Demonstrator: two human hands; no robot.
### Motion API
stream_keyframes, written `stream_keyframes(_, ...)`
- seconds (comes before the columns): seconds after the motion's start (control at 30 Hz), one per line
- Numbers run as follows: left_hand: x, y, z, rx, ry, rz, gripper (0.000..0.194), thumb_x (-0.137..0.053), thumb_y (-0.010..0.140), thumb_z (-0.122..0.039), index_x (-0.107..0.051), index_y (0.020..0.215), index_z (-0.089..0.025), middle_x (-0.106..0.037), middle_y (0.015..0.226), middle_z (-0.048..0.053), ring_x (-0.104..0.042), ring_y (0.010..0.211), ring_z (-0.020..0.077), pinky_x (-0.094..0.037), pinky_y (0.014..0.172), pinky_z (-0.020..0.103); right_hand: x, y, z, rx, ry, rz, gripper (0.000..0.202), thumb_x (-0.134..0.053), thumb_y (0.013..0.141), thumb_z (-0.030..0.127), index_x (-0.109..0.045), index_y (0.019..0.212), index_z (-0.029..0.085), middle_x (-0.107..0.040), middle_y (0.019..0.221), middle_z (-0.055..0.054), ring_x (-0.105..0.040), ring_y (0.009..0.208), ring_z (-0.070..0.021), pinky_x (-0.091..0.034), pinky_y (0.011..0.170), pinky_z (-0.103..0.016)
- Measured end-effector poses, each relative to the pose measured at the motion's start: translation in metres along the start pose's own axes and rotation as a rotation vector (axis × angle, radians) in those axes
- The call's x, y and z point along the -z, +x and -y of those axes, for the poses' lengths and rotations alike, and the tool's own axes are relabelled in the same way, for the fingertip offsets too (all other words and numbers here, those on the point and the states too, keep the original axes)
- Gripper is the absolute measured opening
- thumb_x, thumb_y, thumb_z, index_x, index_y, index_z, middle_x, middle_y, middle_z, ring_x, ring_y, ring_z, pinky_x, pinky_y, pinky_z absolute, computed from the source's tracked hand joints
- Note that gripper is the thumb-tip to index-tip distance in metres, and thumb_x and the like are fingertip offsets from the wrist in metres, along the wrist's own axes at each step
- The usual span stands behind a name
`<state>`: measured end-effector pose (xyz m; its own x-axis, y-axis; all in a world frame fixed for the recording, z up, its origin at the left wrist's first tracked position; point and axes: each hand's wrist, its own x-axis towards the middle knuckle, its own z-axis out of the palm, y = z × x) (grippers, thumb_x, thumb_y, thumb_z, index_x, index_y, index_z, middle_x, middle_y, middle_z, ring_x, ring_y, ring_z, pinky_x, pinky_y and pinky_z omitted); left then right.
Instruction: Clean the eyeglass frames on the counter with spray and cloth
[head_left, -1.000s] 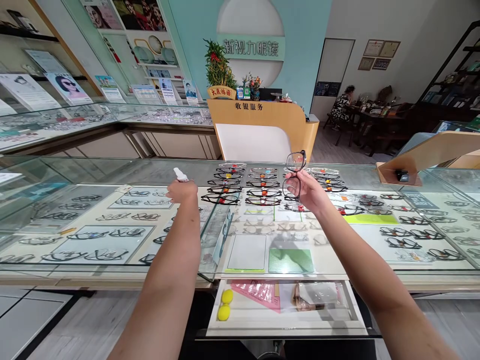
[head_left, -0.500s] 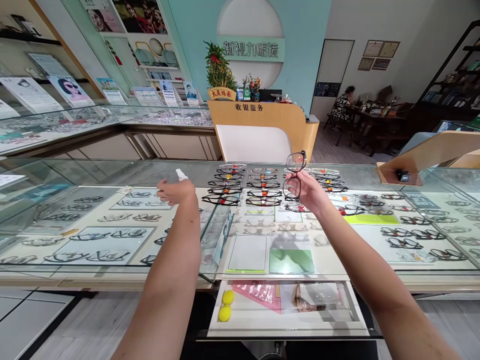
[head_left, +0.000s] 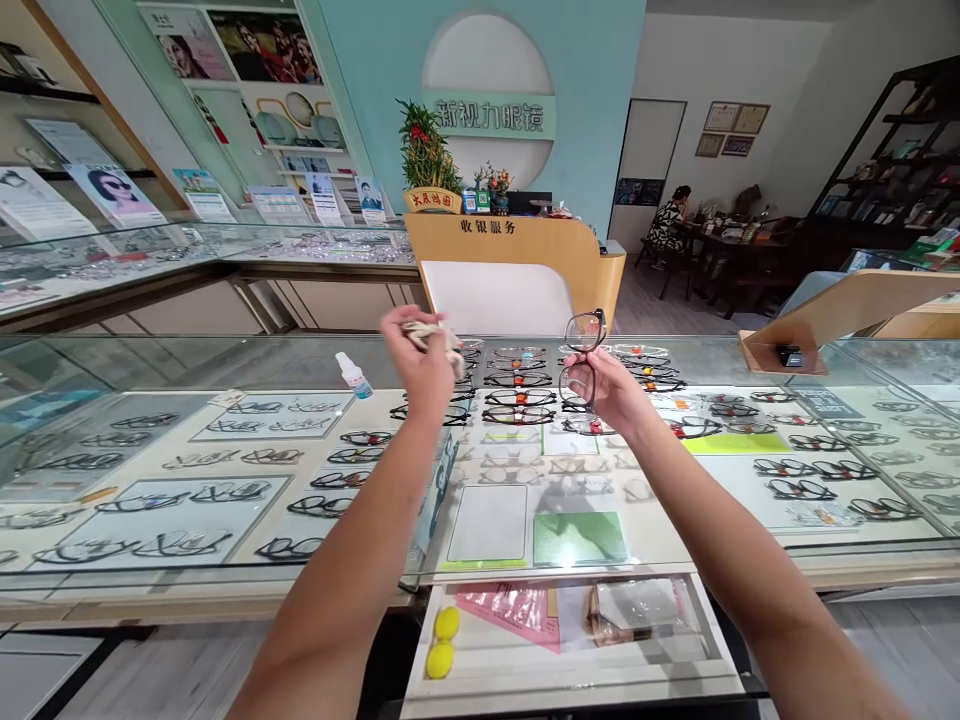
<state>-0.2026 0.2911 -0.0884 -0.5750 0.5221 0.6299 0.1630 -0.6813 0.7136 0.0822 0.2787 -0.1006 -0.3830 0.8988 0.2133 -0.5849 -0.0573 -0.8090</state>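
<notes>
My right hand point(head_left: 611, 388) pinches a pair of dark-framed eyeglasses point(head_left: 585, 332) at the bridge, turned so one lens is above the other. To its left, my left hand point(head_left: 420, 355) is closed round a crumpled pale cloth point(head_left: 435, 340), slightly smeared by motion and apart from the eyeglasses. A small white spray bottle point(head_left: 352, 376) with a blue-and-red label stands on the glass counter point(head_left: 300, 360), left of my left hand. Rows of spectacle frames point(head_left: 519, 398) with coloured tags lie below and between both hands.
An open drawer point(head_left: 570, 690) in front of me holds two yellow round items point(head_left: 442, 642) and a pink packet point(head_left: 517, 612). A wooden stand point(head_left: 847, 315) is on the right. Beyond are a wooden cash desk point(head_left: 510, 245) and a seated person point(head_left: 670, 228).
My left hand has moved right from beside the spray bottle, and the cloth now shows in it. The bottle stands free on the glass. My right hand still holds the eyeglasses.
</notes>
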Motion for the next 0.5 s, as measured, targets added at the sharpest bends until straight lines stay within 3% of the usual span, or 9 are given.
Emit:
stream_keyframes(0.1,-0.022,-0.032,-0.011,0.275,-0.156,0.304,0.046,-0.082,0.089,-0.047,-0.059,0.122,-0.025,-0.074,0.102,0.005,-0.076,0.097,0.0243,-0.062,0.08,0.034,-0.002,-0.001,-0.001,0.003,-0.007,0.0,0.028,-0.095,0.083,0.038,-0.072,0.091,0.024,-0.083,0.103,-0.002,-0.074,0.085,-0.0131,-0.062,0.076,-0.022)
stream_keyframes(0.2,-0.03,-0.056,-0.021,0.455,-0.215,0.485,0.054,-0.079,0.092,-0.069,-0.069,0.116,-0.023,-0.08,0.104,0.008,-0.074,0.086,0.0212,-0.057,0.069,0.03,-0.004,-0.002,-0.001,-0.005,-0.006,0.012,0.031,-0.097,0.081,0.039,-0.073,0.093,0.023,-0.083,0.101,-0.001,-0.075,0.087,-0.0128,-0.062,0.081,-0.021)
stream_keyframes(0.33,-0.032,-0.071,-0.028,0.598,-0.222,0.534,0.061,-0.081,0.087,-0.078,-0.077,0.105,-0.021,-0.076,0.093,0.005,-0.067,0.073,0.016,-0.052,0.059,0.025,-0.007,-0.004,-0.001,-0.012,-0.011,0.044,0.032,-0.097,0.081,0.041,-0.074,0.096,0.024,-0.083,0.101,-0.001,-0.077,0.09,-0.0144,-0.065,0.091,-0.025)
stream_keyframes(0.5,-0.033,-0.069,-0.028,0.729,-0.266,0.438,0.064,-0.082,0.086,-0.08,-0.075,0.112,-0.021,-0.073,0.084,0.001,-0.065,0.064,0.0135,-0.048,0.054,0.024,-0.01,-0.007,-0.001,-0.018,-0.044,0.089,0.031,-0.095,0.084,0.042,-0.076,0.101,0.025,-0.082,0.1,-0.002,-0.077,0.091,-0.0163,-0.066,0.096,-0.03)
